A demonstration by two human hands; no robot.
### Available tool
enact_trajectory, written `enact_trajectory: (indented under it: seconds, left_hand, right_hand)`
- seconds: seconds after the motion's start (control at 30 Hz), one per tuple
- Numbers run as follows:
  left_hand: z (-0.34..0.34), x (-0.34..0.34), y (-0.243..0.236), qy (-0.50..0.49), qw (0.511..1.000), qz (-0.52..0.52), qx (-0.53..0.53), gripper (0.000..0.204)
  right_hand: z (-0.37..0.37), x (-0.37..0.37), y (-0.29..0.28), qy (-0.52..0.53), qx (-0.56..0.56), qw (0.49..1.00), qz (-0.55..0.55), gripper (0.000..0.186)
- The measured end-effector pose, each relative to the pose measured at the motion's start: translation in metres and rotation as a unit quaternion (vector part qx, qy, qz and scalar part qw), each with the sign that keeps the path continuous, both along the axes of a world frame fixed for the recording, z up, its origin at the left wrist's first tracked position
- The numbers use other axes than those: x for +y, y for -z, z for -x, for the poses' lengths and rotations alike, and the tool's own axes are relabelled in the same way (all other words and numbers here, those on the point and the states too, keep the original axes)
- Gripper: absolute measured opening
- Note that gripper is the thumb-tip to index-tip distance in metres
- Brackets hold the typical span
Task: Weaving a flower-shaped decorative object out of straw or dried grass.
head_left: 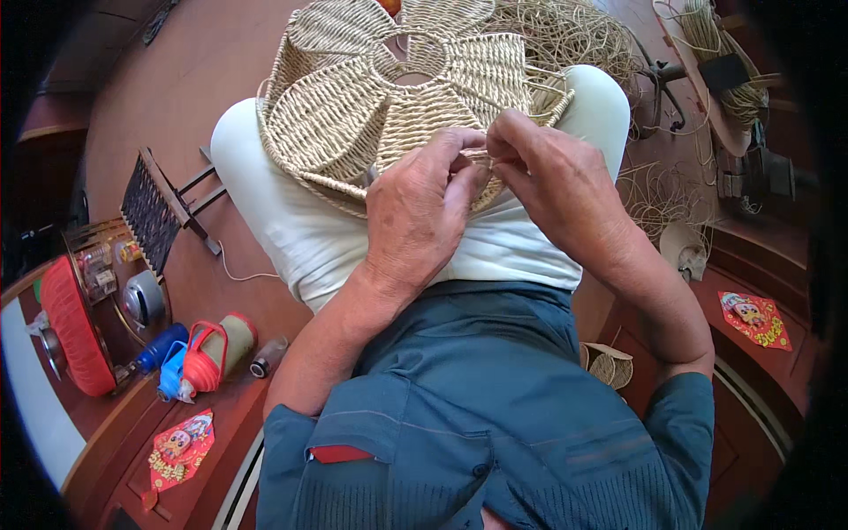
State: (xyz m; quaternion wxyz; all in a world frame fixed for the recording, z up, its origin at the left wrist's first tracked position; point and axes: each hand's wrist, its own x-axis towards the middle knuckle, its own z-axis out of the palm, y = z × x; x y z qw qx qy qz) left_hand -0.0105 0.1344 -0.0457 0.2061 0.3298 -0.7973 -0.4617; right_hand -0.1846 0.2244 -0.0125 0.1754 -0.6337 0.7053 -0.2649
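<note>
A flower-shaped basket [327, 115], woven of twisted straw cord, lies across my lap with wide petals around an open ring at its centre. At its near edge, my left hand [411, 208] is closed, thumb and fingertips pinched together beside the lower petal. Right beside it, my right hand [561, 181] pinches with thumb and index finger, almost touching the left fingertips. Between the two hands is what looks like thin straw cord, mostly covered by the fingers. Just beyond my right hand, a gap between petals shows bare frame bars and loose strands.
A heap of loose straw cord [574, 35] lies beyond the basket at the right. A wound cord bundle [729, 66] is at the far right. On the left are a dark woven stool [155, 212], a red-covered round thing [75, 327], and a red-topped flask [221, 349].
</note>
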Motion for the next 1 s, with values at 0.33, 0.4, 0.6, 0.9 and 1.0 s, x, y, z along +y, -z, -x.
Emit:
enact_trajectory:
  seconds: [0.33, 0.4, 0.6, 0.9, 1.0]
  left_hand:
    - [-0.023, 0.004, -0.001, 0.039, 0.992, 0.105, 0.056, 0.035]
    - [-0.022, 0.004, 0.001, 0.058, 0.982, 0.179, 0.037, 0.042]
    - [-0.022, 0.009, 0.000, 0.088, 0.955, 0.283, -0.029, 0.055]
    - [-0.018, 0.011, 0.004, 0.071, 0.967, 0.245, -0.026, 0.061]
    - [-0.017, 0.014, 0.002, 0.073, 0.965, 0.250, -0.039, 0.062]
  right_hand:
    - [0.003, -0.007, -0.006, -0.017, 0.069, 0.997, -0.007, 0.017]
    - [0.003, -0.008, -0.007, -0.017, 0.070, 0.997, -0.018, 0.016]
    - [-0.002, -0.008, -0.011, -0.004, 0.103, 0.993, -0.053, 0.019]
    - [0.005, -0.011, -0.008, 0.055, -0.029, 0.991, -0.120, 0.035]
    - [0.012, -0.015, -0.002, 0.061, -0.116, 0.982, -0.139, 0.043]
